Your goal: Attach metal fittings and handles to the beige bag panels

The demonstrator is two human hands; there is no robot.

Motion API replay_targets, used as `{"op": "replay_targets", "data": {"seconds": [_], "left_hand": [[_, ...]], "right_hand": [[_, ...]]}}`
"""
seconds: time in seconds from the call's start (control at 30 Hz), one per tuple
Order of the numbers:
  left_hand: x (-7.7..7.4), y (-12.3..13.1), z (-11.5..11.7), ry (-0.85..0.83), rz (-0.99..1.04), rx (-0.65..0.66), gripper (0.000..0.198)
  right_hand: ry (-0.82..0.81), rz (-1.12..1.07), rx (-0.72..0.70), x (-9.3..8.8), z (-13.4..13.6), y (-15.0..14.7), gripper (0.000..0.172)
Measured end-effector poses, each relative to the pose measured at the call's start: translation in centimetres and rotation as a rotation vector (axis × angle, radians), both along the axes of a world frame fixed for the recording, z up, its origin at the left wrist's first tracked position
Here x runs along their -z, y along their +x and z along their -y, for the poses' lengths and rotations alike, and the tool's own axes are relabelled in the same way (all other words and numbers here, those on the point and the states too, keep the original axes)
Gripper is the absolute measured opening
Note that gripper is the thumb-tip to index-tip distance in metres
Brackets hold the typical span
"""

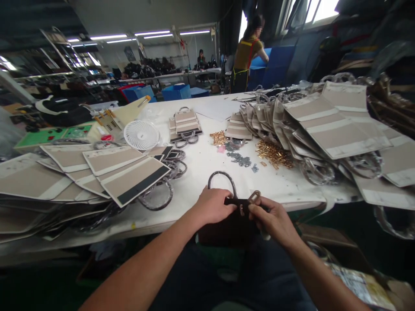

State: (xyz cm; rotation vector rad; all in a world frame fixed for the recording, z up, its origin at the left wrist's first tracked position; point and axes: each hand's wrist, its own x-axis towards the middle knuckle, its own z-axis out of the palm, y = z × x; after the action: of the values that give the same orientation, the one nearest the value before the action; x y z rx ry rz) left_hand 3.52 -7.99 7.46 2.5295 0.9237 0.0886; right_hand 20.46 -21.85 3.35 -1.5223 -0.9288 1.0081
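My left hand and my right hand meet at the table's near edge, both closed on a dark bag panel that hangs down toward my lap. A wrapped loop handle rises from the panel above my left hand. Between my fingers sits a metal buckle piece, pinched by my right thumb and fingers. The panel's lower part is dark and hard to make out.
Stacks of beige bag panels lie at the left and right. Gold metal fittings, grey small parts and a small white fan lie on the white table. A person in an apron stands far back.
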Motion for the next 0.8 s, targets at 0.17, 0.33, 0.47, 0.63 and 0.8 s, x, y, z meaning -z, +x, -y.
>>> {"op": "replay_targets", "data": {"seconds": [0.17, 0.33, 0.47, 0.63, 0.8], "left_hand": [[-0.1, 1.4, -1.0, -0.093, -0.108, 0.05, 0.023], [0.2, 1.7, -0.4, -0.048, -0.177, 0.027, 0.027], [-0.3, 1.6, 0.1, -0.013, -0.201, 0.013, 0.023], [-0.5, 0.5, -0.4, -0.009, -0.198, -0.043, 0.028], [0.0, -1.0, -0.3, -0.037, -0.206, -0.064, 0.033]], "right_hand": [[-0.055, 0.23, 0.276, 1.3, 1.5, -0.6, 0.042], [-0.087, 0.098, 0.145, 1.9, 2.3, -3.1, 0.046], [-0.069, -0.106, 0.018, 1.1, 2.0, -5.0, 0.049], [0.0, -0.087, 0.153, 1.2, 2.1, -4.6, 0.072], [0.048, 0.096, 0.17, 3.0, 2.3, -4.3, 0.042]]}}
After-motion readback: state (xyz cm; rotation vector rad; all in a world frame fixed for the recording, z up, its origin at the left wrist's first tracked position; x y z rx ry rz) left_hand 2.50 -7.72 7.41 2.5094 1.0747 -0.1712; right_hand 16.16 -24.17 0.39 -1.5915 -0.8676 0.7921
